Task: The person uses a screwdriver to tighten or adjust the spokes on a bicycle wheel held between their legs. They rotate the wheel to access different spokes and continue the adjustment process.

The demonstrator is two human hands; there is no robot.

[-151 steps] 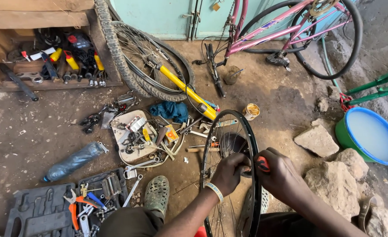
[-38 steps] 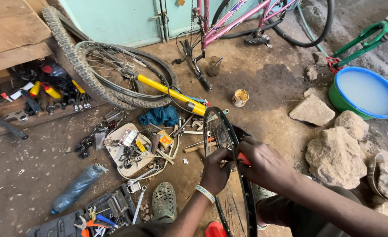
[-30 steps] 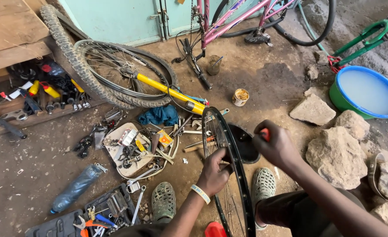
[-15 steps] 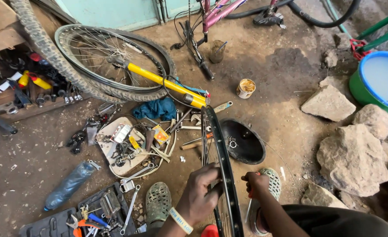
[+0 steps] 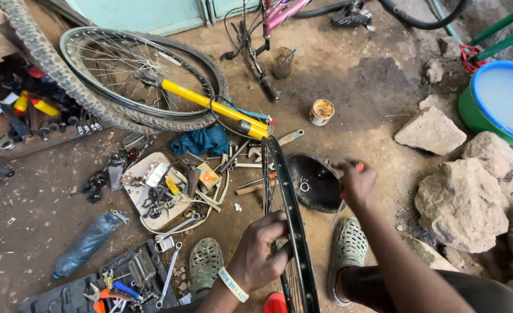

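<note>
Black bicycle rim [image 5: 285, 208] stands upright on the dirt floor [image 5: 378, 110].
Left hand [image 5: 262, 255] fingers grip its edge; right hand [image 5: 356, 182] fingers close around a red-handled tool [image 5: 359, 168] over a black bowl [image 5: 314, 182].

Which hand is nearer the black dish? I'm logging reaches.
Right. The right hand hovers at the black dish's right edge, holding a red-handled tool; the left hand grips the rim below it.

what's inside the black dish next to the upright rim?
The black dish holds a few small metal parts. The right hand, gripping a red-handled tool, hangs over its right edge and covers that part.
</note>
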